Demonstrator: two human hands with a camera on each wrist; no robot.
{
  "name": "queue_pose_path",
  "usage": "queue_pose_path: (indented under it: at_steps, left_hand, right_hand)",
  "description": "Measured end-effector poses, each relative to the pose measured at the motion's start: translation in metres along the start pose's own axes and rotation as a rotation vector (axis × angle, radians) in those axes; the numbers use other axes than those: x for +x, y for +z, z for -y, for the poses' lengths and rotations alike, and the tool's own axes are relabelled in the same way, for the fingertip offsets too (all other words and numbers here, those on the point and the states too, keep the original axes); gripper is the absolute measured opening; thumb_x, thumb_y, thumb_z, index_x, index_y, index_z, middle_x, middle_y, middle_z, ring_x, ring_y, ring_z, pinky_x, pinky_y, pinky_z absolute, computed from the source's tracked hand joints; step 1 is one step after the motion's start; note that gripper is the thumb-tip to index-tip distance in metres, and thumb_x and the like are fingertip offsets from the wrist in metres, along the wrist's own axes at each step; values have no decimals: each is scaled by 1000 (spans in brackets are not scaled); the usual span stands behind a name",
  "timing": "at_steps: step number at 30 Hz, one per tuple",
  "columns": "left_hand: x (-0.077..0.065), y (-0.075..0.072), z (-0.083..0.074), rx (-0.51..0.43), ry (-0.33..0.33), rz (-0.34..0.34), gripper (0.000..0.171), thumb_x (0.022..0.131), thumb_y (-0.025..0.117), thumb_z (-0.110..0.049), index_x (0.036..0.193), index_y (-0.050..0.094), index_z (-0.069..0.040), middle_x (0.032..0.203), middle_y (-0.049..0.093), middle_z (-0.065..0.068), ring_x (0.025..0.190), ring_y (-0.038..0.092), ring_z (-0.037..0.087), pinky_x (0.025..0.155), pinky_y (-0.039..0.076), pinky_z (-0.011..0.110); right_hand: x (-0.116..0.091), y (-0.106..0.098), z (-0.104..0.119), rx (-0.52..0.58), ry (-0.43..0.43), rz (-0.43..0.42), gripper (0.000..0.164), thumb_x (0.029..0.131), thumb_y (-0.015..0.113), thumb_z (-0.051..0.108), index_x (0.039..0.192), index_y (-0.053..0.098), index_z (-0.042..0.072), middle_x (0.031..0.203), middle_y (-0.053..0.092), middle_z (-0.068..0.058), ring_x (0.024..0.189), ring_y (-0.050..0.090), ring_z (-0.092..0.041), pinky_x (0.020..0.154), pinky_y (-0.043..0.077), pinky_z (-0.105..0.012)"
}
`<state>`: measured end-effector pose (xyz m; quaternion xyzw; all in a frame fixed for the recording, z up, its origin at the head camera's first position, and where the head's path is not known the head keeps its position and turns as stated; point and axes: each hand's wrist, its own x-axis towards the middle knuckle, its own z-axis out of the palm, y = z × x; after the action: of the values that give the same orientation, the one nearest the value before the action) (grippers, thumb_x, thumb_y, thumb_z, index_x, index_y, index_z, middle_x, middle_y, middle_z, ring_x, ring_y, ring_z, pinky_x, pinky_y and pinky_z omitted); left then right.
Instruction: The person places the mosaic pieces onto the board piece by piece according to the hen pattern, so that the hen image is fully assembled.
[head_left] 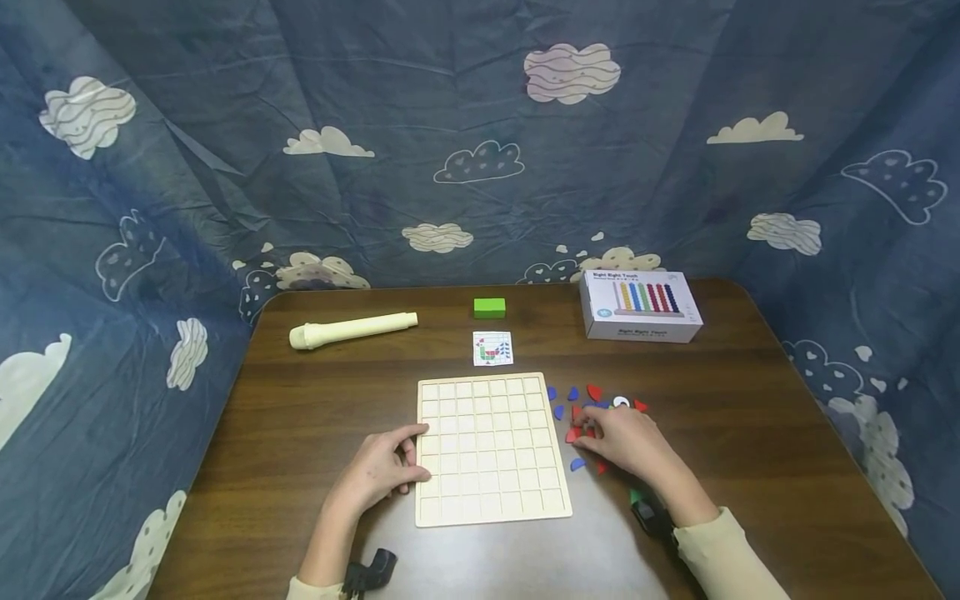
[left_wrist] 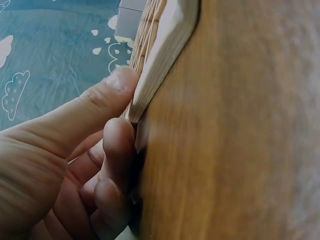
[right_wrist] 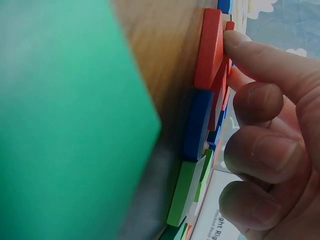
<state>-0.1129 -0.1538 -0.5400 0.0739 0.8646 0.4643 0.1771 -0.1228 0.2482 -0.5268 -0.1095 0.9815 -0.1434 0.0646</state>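
A pale wooden grid board [head_left: 491, 450] lies flat on the table. My left hand [head_left: 378, 467] rests at its left edge, thumb and index finger spread along the rim. In the left wrist view the thumb [left_wrist: 117, 82] touches the board's edge [left_wrist: 162, 65], and the other fingers bend beside it. My right hand [head_left: 630, 437] is low over the red and blue pieces right of the board, thumb and index finger apart. Up close, its thumb tip [right_wrist: 235, 40] meets a red piece [right_wrist: 209, 50]; a blue piece [right_wrist: 197, 125] and a green piece [right_wrist: 182, 192] lie nearby.
Beyond the board lie a small pattern card [head_left: 492, 348], a green block [head_left: 489, 308] and a cream microphone-shaped stick [head_left: 356, 329]. A white box [head_left: 641, 307] stands at the back right. Near my right wrist is a green piece [head_left: 636, 497]. Cloud-printed cloth [head_left: 480, 100] surrounds the table.
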Motion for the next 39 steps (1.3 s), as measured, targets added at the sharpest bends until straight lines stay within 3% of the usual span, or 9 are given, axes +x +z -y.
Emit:
queue_pose_path:
  at_steps: [7,16,28,39]
  left_hand:
    - [1,-1,2,23,2,-4,69,79,91,-9,143,65,-10,85,62,0,55,62,12,48,50,27]
    - [-1,-1,0,73,6,-17,70,80,91,-9,144,65,-9,84,62,-1,55,61,11,50,48,25]
    - [-6,0,0,161,23,-37,67,79,91,-12,142,66,-10,83,61,-7,57,54,5,53,42,22]
    - [-9,4,-3,206,59,-40,65,79,91,-15,140,69,-13,82,61,-9,58,46,2,59,39,22]
  right_hand:
    - [1,1,1,2,2,-7,26,88,86,34,100,73,14,59,52,9,54,44,-9,52,33,-27]
    - [2,-14,8,86,-33,-125,31,87,88,32,109,78,11,57,48,10,51,42,-7,51,30,-24]
    - [17,-27,48,190,-118,-195,27,88,88,28,108,77,12,59,50,12,51,41,-4,53,32,-23]
    - [42,-25,93,200,-196,-154,25,89,87,31,107,78,16,59,51,10,52,40,-5,55,31,-23]
